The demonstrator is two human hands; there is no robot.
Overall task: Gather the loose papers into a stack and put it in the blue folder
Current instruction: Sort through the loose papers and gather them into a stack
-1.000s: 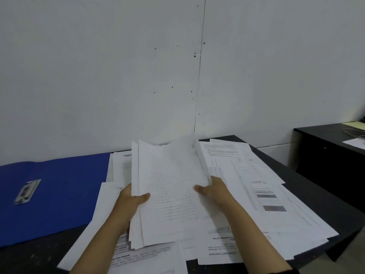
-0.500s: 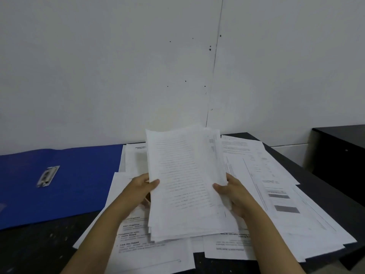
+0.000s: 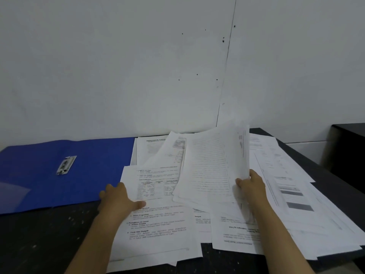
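Dark speckled table (image 3: pixel 39 240): right hand (image 3: pixel 252 186) grips thin curling papers (image 3: pixel 209 167)

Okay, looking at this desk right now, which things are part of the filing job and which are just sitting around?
Part of the job:
held stack, gripped by right hand
loose papers, left hand on them
blue folder, lying open

Just there:
black desk
second desk
wall

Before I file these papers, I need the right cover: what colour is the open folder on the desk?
Blue; the folder shows plainly in the head view.
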